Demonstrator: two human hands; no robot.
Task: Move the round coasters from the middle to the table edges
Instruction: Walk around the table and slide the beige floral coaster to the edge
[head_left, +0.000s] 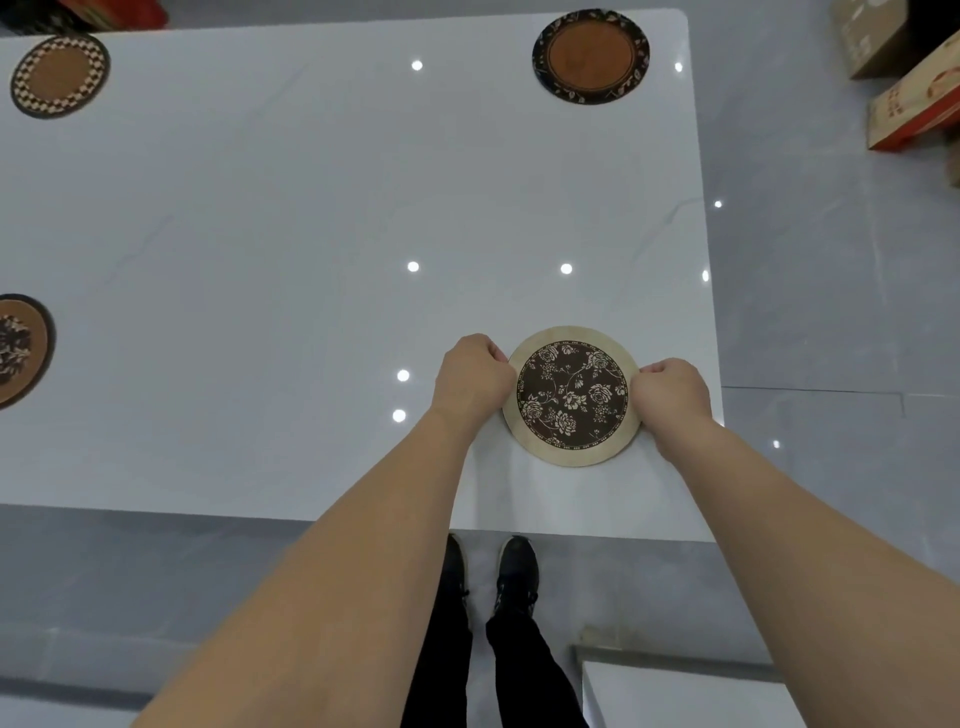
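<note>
here both hands (474, 382) (672, 396) pinch the floral coaster (571, 396) near the table (311, 208) corner.

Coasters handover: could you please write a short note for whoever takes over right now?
Left hand and right hand: both pinch opposite rims of the floral coaster, which lies near the table's right edge, by the near corner.
Others: dark-rimmed coaster at the far right corner, checkered coaster far left, a fourth coaster cut off by the left of the frame.
Done: the middle is bare.
Left: let go of the floral coaster; check the unseen left side.
</note>
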